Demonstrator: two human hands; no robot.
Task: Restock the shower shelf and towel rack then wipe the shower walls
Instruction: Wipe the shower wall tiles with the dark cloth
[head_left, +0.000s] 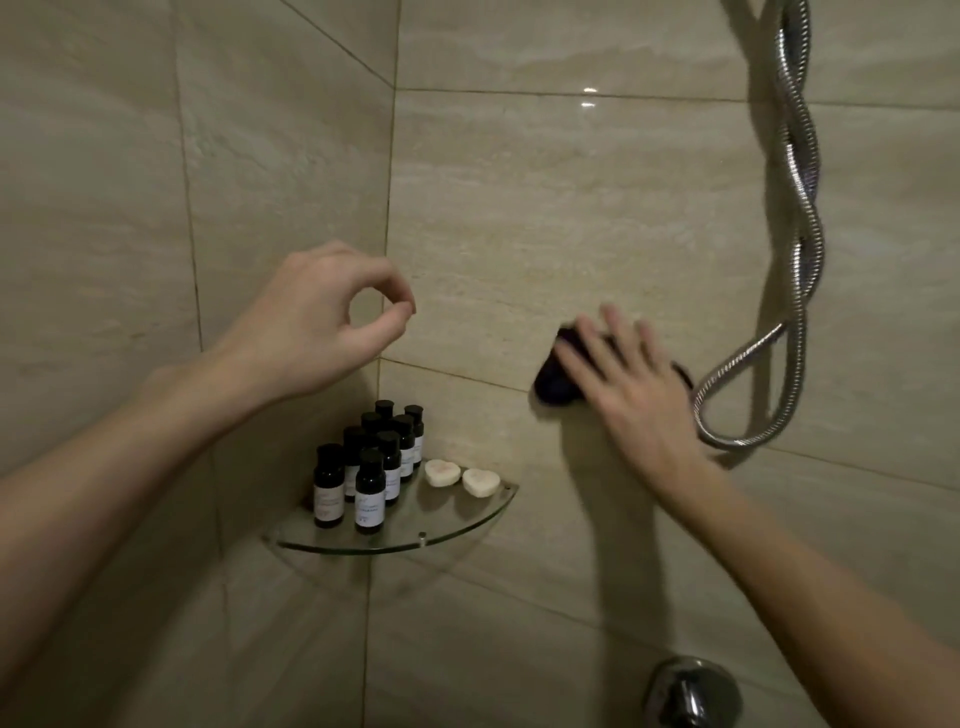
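On the right-hand shower wall (571, 218), just above the grout line, your right hand (631, 384) presses a dark cloth (553, 387) flat to the tile; fingers spread, palm on top, hand blurred so likely mid-wipe. Keep the palm flat, even pressure, overlapping passes, and steer clear of the chrome shower hose (795, 218) looping just beside your wrist. Judged from this: wiping step, restock of the shelf looks done; towel rack not in view.

Your left hand (322, 322) hangs free near the corner, thumb and forefinger tips meeting in a ring, pinching nothing visible. Keep it off the shelf.

Glass corner shelf (467, 525) sits below left of the cloth, apart from it. It carries a tight cluster of small dark bottles (370, 493), upright, capped, white labels, contents not visible. Two pale heart-shaped soaps (462, 477) lie beside them, touching or nearly. Chrome tap (691, 691) at bottom edge.
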